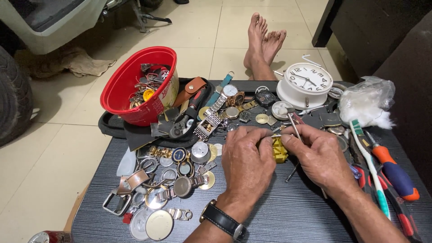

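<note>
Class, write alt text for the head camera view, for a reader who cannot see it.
Two hands meet over a dark table: the left hand and right hand pinch small parts above a yellow tool, the right also holding a thin metal pick. Around them lie loose watches and cases, a red bucket of parts, a white alarm clock and screwdrivers.
</note>
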